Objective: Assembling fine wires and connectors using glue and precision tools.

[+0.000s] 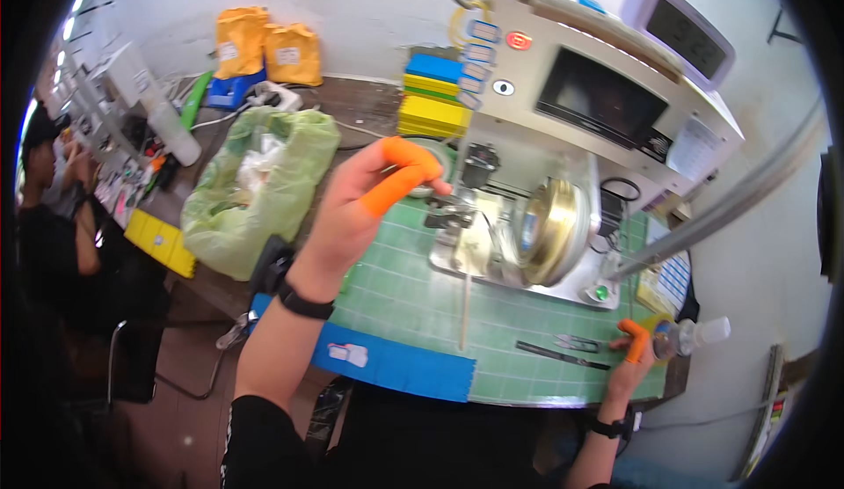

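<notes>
My left hand (360, 194), with orange finger cots on thumb and forefinger, is raised beside the small metal clamp (450, 215) of a bench machine (585, 93). Its thumb and finger are pinched together; whatever lies between them is too small to make out. Low on the right, my right hand (631, 350) rests near the mat's edge, its fingers bent but apart, also with orange cots. Just left of it lie small snips (578, 343) and dark tweezers (563, 355). A clear bottle (673, 338) with a pale cap stands against its right side.
A spool of gold-coloured wire (554, 229) sits on the machine's base. A green bag-lined bin (264, 186) is at left, a blue strip (396, 370) along the green mat's (409, 300) front edge. Yellow and blue boxes (433, 102) stand behind. Another person (66, 181) sits far left.
</notes>
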A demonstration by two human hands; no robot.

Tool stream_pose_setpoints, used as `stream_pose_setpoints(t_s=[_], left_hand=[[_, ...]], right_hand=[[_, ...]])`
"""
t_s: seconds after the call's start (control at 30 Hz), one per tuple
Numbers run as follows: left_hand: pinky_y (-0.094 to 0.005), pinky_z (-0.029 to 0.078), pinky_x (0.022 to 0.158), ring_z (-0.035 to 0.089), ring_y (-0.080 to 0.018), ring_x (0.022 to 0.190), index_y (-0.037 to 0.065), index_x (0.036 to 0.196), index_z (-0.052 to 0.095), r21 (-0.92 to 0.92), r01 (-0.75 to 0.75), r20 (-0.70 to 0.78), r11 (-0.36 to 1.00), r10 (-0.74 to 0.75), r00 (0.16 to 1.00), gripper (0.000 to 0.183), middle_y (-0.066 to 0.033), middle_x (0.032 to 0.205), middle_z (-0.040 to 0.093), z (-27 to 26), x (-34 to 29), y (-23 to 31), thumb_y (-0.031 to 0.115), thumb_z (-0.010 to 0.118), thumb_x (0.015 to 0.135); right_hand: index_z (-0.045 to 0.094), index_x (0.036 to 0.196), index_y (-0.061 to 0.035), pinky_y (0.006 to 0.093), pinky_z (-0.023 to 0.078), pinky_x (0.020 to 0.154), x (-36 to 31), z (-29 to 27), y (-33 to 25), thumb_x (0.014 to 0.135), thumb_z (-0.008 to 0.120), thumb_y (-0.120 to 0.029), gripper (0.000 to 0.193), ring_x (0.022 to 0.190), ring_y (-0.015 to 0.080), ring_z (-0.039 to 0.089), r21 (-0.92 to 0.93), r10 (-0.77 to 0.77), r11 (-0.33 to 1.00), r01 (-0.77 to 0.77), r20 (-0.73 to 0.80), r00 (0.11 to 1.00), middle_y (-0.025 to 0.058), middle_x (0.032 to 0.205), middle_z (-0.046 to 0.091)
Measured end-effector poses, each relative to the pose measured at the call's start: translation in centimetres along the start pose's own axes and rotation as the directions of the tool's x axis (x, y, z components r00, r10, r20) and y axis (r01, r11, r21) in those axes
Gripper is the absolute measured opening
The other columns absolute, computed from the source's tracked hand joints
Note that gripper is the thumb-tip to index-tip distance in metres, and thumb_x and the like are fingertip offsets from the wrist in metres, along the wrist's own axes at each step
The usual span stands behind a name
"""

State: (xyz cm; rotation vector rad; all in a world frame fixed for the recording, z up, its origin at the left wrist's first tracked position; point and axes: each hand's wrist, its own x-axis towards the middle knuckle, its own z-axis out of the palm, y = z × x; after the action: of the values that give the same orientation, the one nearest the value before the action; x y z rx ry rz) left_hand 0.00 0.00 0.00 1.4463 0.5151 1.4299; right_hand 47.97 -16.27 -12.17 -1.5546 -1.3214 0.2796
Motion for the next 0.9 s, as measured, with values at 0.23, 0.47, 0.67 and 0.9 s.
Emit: stream_pose_setpoints(t_s=[0.23, 0.47, 0.67, 0.9], left_hand=[[-0.0293, 0.052, 0.091, 0.064, -0.0151, 0.099, 0.002, 0.110, 0.067, 0.480, -0.110, 0.021, 0.870, 0.114, 0.993, 0.006, -0.0054, 0.109, 0.065, 0.3, -0.4, -3.2, 0.003, 0.066, 0.104], [-0.0295, 0.052, 0.091, 0.064, -0.0155, 0.103, 0.001, 0.110, 0.067, 0.362, -0.078, -0.067, 0.929, 0.110, 0.992, 0.007, -0.0070, 0.110, 0.064, 0.4, -1.1, -4.0, 0.000, 0.066, 0.102], [-0.0289, 0.055, 0.087, 0.066, -0.0162, 0.100, 0.000, 0.110, 0.066, 0.450, -0.109, -0.065, 0.886, 0.155, 0.986, 0.009, -0.0077, 0.110, 0.064, 0.4, -1.3, -3.9, -0.002, 0.066, 0.101], [-0.0289, 0.056, 0.090, 0.066, -0.0163, 0.101, 0.000, 0.110, 0.066, 0.436, -0.099, -0.052, 0.894, 0.135, 0.989, 0.009, -0.0079, 0.112, 0.063, 0.5, -1.5, -3.7, -0.002, 0.066, 0.101]], right_hand=[[0.073, 0.109, 0.0039, 0.0269, 0.050, 0.070, 0.5, -0.3, 0.8, 0.118, 0.041, -0.031, 0.048, 0.073, 0.0123, 0.062, 0.104, 0.080, 0.991, -0.086, 0.054, 0.995, 0.0097, 0.098, 0.074], [0.074, 0.102, 0.0025, 0.0269, 0.047, 0.068, 1.0, 0.3, 0.8, 0.118, 0.042, -0.033, 0.051, 0.070, 0.0118, 0.061, 0.067, 0.136, 0.988, -0.138, 0.035, 0.990, 0.0080, 0.091, 0.073], [0.074, 0.102, 0.0020, 0.0255, 0.046, 0.067, 0.8, 0.7, -0.5, 0.118, 0.044, -0.034, 0.050, 0.068, 0.0107, 0.060, 0.019, 0.100, 0.995, -0.102, 0.057, 0.993, 0.0067, 0.087, 0.072], [0.074, 0.103, 0.0034, 0.0252, 0.047, 0.066, 0.7, 0.5, -0.1, 0.118, 0.046, -0.031, 0.047, 0.068, 0.0100, 0.060, 0.075, 0.108, 0.991, -0.113, 0.069, 0.992, 0.0080, 0.088, 0.073]])
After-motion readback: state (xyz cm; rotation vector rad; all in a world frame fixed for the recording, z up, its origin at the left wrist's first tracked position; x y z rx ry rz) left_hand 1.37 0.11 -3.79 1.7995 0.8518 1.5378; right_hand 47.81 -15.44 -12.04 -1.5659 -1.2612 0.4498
